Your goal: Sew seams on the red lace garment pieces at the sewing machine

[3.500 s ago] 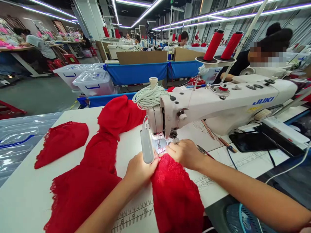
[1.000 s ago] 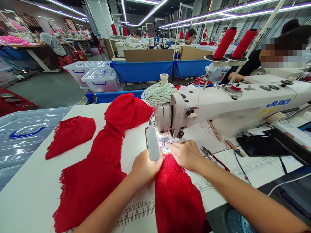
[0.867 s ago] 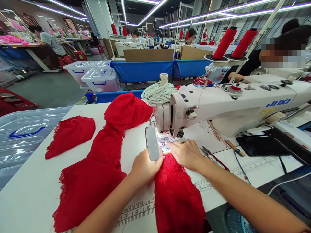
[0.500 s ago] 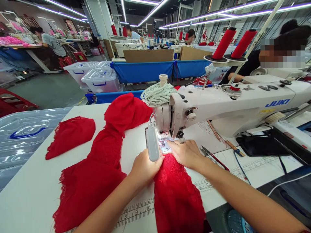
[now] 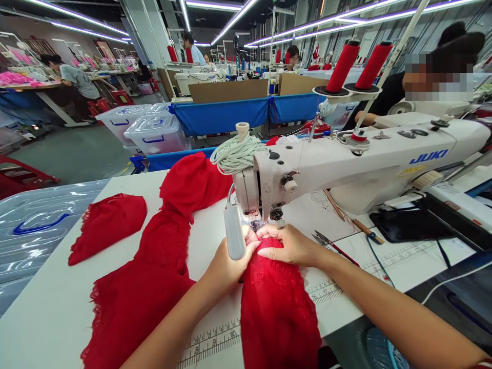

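Note:
A piece of red lace fabric [image 5: 279, 307] hangs toward me from just in front of the needle area of a white sewing machine [image 5: 303, 164]. My left hand [image 5: 230, 259] pinches its upper left edge, partly behind the grey lamp [image 5: 234, 231] on the machine head. On the other side, my right hand [image 5: 294, 246] grips the top edge between thumb and fingers. Both hands' fingertips nearly meet below the presser foot [image 5: 255, 224]. Whether the fabric lies under the foot is hidden by my fingers.
Left of my hands lie a long red lace piece [image 5: 142, 302] and a smaller red piece [image 5: 109, 223]. Thread snips [image 5: 334, 248] and a wooden-handled tool [image 5: 367, 231] rest at right. Red thread cones [image 5: 344, 66] stand behind the machine. A person [image 5: 430, 77] sits at the far right.
My right hand has drawn back from the needle plate and now grips the fabric's top edge. My left hand has moved close to it. The view has shifted slightly.

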Motion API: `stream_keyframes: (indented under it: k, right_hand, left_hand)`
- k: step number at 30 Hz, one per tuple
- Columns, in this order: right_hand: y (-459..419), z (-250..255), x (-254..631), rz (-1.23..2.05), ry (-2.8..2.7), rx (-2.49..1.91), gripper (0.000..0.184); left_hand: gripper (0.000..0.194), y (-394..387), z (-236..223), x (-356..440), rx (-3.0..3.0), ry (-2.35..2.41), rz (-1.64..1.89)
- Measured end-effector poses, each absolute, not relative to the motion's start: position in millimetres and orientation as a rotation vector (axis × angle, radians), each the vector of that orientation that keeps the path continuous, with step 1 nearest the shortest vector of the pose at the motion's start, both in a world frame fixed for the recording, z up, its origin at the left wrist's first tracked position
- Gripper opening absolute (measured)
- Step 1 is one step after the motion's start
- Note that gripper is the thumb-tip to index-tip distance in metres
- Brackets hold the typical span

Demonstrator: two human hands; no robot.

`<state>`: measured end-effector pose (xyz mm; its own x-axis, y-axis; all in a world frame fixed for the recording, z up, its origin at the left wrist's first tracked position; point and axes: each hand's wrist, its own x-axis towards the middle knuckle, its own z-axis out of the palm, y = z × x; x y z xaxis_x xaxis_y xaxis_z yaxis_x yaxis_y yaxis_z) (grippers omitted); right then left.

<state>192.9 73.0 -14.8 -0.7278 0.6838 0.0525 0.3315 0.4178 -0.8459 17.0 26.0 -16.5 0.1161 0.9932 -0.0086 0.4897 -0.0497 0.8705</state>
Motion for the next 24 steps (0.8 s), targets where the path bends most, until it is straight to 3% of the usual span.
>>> stream_keyframes:
  k: [8,12,17,24]
  right_hand:
    - [78.5,-19.3,195.4,1.352,-2.17,-1.003,0.011]
    - [76.4,-21.3,193.7,1.399,-2.099,-1.018,0.006]
    - [75.7,-17.9,193.1,1.427,-2.077,-1.057,0.006]
    - [76.9,-8.4,202.4,2.033,-1.795,-0.848,0.03]
  left_hand:
    - [0.014,29.7,-21.7,11.8,1.61,1.427,0.849]
    - [0.027,29.7,-22.7,10.1,1.455,1.316,0.768]
    - [0.029,29.4,-13.5,13.6,1.443,1.282,0.826]
    - [0.038,30.5,0.9,9.1,1.134,1.225,0.723]
